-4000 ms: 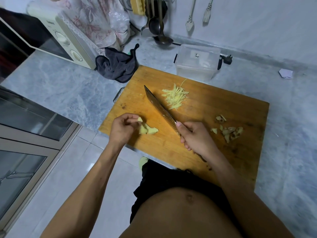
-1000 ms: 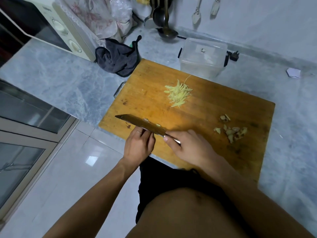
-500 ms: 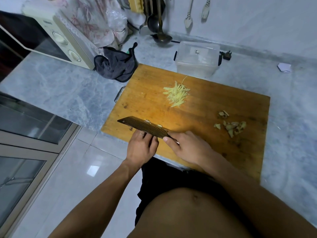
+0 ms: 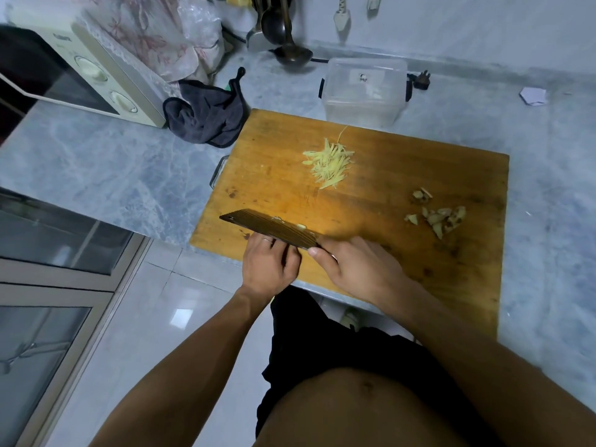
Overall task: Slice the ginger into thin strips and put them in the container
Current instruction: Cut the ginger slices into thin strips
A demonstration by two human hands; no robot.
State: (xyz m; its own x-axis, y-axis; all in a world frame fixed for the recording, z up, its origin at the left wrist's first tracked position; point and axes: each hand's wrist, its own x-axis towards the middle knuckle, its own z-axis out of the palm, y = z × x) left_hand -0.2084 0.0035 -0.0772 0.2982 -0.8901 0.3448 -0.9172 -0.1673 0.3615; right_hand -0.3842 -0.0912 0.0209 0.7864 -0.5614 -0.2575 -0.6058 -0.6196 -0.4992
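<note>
A wooden cutting board [image 4: 387, 188] lies on the marble counter. My right hand [image 4: 358, 269] grips the handle of a dark cleaver [image 4: 271, 228], whose blade stands across the board's near left corner. My left hand [image 4: 269, 269] is curled right behind the blade, holding ginger that the blade hides; small pale ginger bits [image 4: 301, 225] show on the blade's far side. A pile of thin ginger strips [image 4: 329, 162] lies mid-board. Brown ginger peel scraps [image 4: 438, 217] sit to the right. A clear plastic container [image 4: 364, 91] with its lid on stands behind the board.
A dark cloth [image 4: 209, 117] lies left of the board, beside a cream microwave [image 4: 96, 79]. Ladles [image 4: 290, 40] hang at the back wall. A plug [image 4: 421, 82] lies by the container and a white paper scrap [image 4: 533, 96] at far right.
Four seconds ago the cleaver pointed away while my left hand arranged ginger pieces. Now the blade is turned crosswise at the near left corner with my left hand behind it.
</note>
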